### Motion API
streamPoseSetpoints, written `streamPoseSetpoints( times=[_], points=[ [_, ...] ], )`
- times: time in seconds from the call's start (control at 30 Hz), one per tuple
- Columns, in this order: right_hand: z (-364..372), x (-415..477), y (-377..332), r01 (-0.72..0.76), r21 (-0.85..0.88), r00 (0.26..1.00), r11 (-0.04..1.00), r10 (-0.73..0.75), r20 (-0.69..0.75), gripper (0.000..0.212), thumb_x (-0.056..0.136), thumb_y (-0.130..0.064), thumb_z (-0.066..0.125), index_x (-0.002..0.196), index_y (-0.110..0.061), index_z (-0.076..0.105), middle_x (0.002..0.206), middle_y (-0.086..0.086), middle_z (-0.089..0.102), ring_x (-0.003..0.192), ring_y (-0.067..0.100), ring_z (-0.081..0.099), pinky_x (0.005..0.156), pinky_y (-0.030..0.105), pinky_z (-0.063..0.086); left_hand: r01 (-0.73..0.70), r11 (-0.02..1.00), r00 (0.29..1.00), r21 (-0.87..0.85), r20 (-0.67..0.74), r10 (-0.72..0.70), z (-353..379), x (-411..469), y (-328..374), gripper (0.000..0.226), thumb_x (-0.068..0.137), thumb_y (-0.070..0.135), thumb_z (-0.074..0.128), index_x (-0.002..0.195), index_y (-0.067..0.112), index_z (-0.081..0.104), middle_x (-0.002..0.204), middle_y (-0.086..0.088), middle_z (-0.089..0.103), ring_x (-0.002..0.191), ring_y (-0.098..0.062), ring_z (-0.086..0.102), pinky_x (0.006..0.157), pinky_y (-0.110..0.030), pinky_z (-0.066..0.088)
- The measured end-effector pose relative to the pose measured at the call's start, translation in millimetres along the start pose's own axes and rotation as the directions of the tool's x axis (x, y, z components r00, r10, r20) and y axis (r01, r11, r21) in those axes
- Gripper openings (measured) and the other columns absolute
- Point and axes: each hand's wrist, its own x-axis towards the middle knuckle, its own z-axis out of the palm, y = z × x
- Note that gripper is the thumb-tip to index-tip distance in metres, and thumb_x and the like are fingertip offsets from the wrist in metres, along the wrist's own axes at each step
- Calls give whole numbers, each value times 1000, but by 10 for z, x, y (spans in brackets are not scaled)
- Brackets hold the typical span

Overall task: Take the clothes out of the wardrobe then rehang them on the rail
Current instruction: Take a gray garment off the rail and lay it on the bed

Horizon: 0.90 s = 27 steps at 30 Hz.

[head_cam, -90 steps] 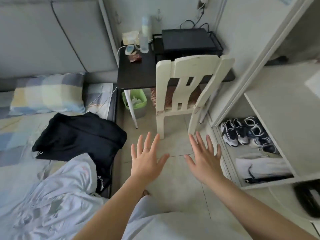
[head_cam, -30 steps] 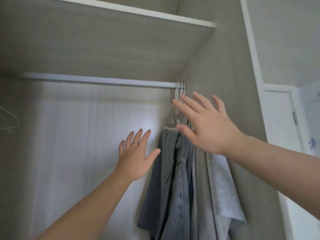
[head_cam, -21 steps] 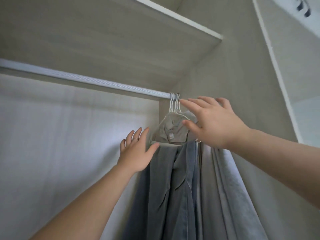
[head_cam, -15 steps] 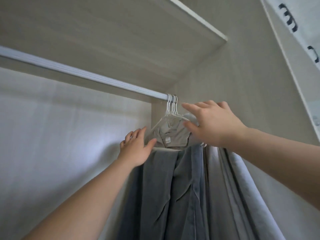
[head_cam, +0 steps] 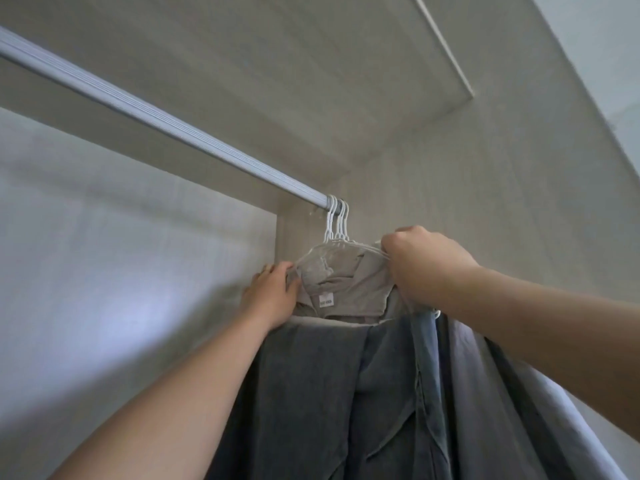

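Clothes [head_cam: 329, 393]: grey stuff hanging at the far right end of the rail [head_cam: 173, 133], beige shirt [head_cam: 346, 282] in front
Hangers [head_cam: 337, 223]: white wire ones, hooks on the rail (three or four, hard to count)
Left hand [head_cam: 272, 296]: grip curled round the beige shirt's left shoulder
Right hand [head_cam: 422, 268]: grip closed tight round the hangers' right arms
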Motion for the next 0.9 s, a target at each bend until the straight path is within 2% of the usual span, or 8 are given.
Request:
streamPoseSetpoints(
  times=[0.1, 0.2, 0.3, 0.37, 0.47, 0.63, 0.73, 0.9],
  points=[
    [37, 40, -26, -12, -66, 996, 998, 6, -85, 14, 90, -8, 48, 85, -19, 42, 84, 2, 41, 89, 35, 62, 63, 36, 36, -23, 1000, 999, 17, -43, 23, 32, 99, -63, 38, 100, 39, 47, 134, 23, 54, 135, -7, 53, 124, -31, 49, 104, -46, 42],
    [85, 73, -4, -23, -107, 988, 994, 6, -156, 11, 93, -17, 49, 85, -19, 42, 85, 2, 48, 78, 34, 57, 60, 34, 34, -56, 998, 996, 1, -68, 56, 56, 172, -111, 28, 100, 37, 49, 122, 24, 59, 125, -6, 57, 117, -30, 51, 99, -47, 44],
    [111, 87, 24, -49, -82, 984, 995, 34, -177, 11, 92, -19, 49, 83, -18, 42, 75, -1, 41, 67, 32, 45, 58, 34, 32, -77, 997, 991, -2, -107, 77, 80, 212, -115, 16, 100, 35, 49, 106, 24, 59, 114, -5, 59, 108, -30, 53, 92, -47, 46],
    [117, 91, 35, -53, -49, 982, 997, 43, -185, 12, 90, -18, 49, 81, -17, 41, 72, -2, 38, 66, 32, 45, 58, 34, 31, -79, 997, 988, -11, -136, 77, 92, 239, -93, 12, 100, 32, 49, 97, 24, 57, 109, -6, 60, 104, -31, 54, 90, -47, 47],
    [107, 104, 53, -48, -3, 980, 999, 47, -195, 8, 90, -15, 49, 83, -15, 43, 76, 1, 44, 66, 33, 46, 58, 35, 34, -64, 997, 981, 36, -179, 70, 62, 275, -78, 16, 102, 32, 45, 89, 26, 53, 104, -3, 63, 99, -30, 54, 82, -41, 44],
    [46, 173, 47, -48, 0, 976, 999, 47, -215, 7, 93, -18, 49, 87, -14, 46, 81, 2, 47, 67, 33, 45, 59, 34, 34, -96, 974, 959, 204, -243, 145, -26, 284, -76, 17, 104, 30, 38, 92, 27, 49, 107, 0, 64, 98, -28, 54, 74, -37, 33],
    [-30, 243, 47, -47, 24, 970, 999, 52, -238, 11, 95, -20, 48, 88, -12, 47, 80, 2, 46, 65, 33, 44, 59, 34, 33, -78, 972, 939, 223, -310, 147, -102, 286, -31, 18, 105, 29, 39, 99, 21, 54, 109, -3, 64, 99, -29, 55, 74, -37, 33],
    [-201, 255, 142, -50, 46, 956, 998, 61, -288, 13, 97, -20, 47, 88, -11, 48, 84, 4, 52, 64, 32, 48, 58, 34, 35, -78, 977, 906, 200, -394, 153, -277, 309, 154, 21, 105, 27, 38, 101, 14, 54, 105, -9, 62, 96, -34, 54, 73, -39, 34]
  ],
)
